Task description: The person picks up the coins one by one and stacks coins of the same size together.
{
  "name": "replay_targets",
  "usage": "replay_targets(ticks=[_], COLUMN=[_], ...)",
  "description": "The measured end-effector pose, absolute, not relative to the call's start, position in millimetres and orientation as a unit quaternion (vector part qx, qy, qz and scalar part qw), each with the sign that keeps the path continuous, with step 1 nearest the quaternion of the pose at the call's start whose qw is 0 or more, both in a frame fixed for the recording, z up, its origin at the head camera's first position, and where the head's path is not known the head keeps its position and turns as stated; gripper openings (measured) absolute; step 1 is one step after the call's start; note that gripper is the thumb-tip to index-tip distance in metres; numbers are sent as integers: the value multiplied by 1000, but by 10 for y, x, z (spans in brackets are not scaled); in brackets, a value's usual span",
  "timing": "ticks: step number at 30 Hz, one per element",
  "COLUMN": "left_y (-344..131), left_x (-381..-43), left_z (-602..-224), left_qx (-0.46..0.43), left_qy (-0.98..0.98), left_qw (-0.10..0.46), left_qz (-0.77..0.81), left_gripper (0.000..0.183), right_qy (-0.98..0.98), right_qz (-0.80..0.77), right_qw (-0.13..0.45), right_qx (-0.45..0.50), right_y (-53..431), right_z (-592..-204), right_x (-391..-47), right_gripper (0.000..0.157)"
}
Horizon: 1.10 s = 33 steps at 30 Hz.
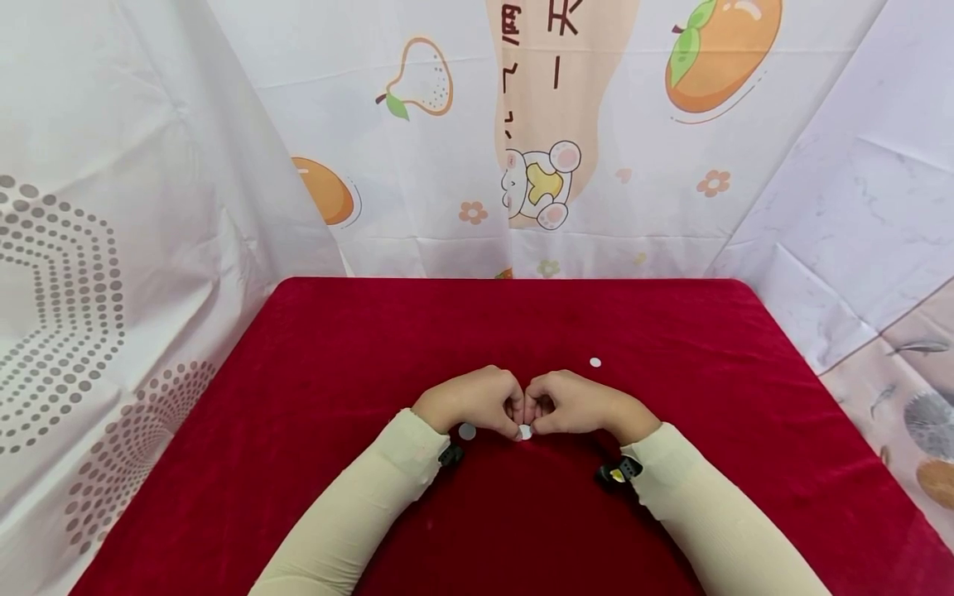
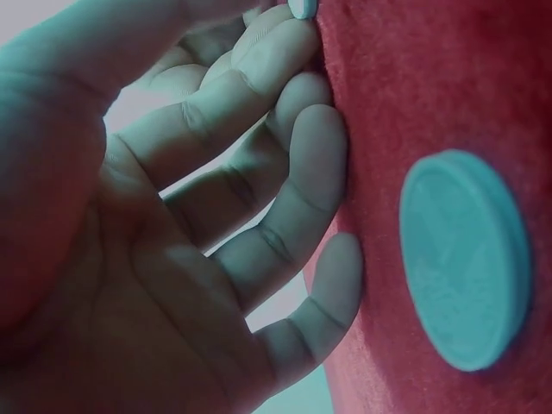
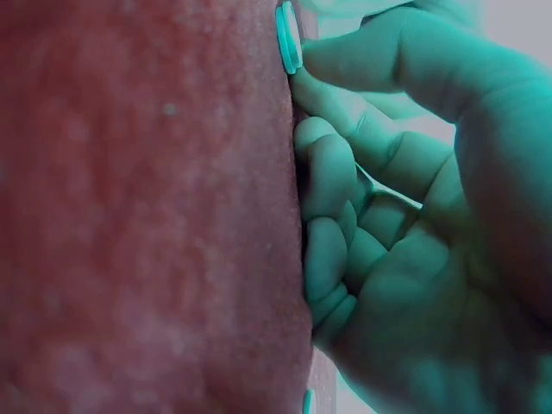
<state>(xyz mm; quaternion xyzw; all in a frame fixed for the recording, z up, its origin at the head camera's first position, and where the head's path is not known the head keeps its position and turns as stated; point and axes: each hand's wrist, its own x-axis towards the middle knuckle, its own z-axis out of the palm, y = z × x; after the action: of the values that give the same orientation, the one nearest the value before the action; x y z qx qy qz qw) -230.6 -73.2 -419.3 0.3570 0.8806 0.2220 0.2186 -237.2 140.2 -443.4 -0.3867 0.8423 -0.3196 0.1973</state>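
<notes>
A small white round disc (image 1: pixel 525 432) lies at the middle of the red cloth, between the fingertips of both hands. My left hand (image 1: pixel 480 401) pinches its left edge with thumb and forefinger; its other fingers are bent and rest near the cloth. From the other side my right hand (image 1: pixel 575 403) pinches the disc, thumb against it, other fingers curled under. In the right wrist view this disc (image 3: pixel 290 38) appears as two thin layers tilted on edge. A second disc (image 2: pixel 466 260), with a raised rim and faint relief, lies beside the left hand, near the wrist.
A third white disc (image 1: pixel 595 362) lies farther back, beyond the right hand. Red velvet cloth (image 1: pixel 335 331) covers the table. White printed curtains (image 1: pixel 417 190) hang behind it and on both sides. Dark wrist devices (image 1: pixel 619 473) sit at the cuffs of both light sleeves.
</notes>
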Motion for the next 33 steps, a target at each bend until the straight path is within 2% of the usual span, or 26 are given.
replay_targets(ticks=[9, 25, 33], left_y=[-702, -625, -624], left_x=[-2291, -2204, -2201], left_z=[-4200, -4195, -4190], left_qx=[363, 335, 330], left_qy=[887, 912, 913], left_qw=[206, 179, 181], left_qz=[199, 157, 155], left_gripper=[22, 29, 27], right_qy=[840, 876, 885], right_qz=[-324, -316, -318], right_qw=[176, 145, 161], right_qx=[-397, -335, -299], right_y=[1446, 1653, 1779], right_z=[-4379, -4248, -4195], right_x=[-2400, -2487, -2532], right_gripper=[17, 11, 9])
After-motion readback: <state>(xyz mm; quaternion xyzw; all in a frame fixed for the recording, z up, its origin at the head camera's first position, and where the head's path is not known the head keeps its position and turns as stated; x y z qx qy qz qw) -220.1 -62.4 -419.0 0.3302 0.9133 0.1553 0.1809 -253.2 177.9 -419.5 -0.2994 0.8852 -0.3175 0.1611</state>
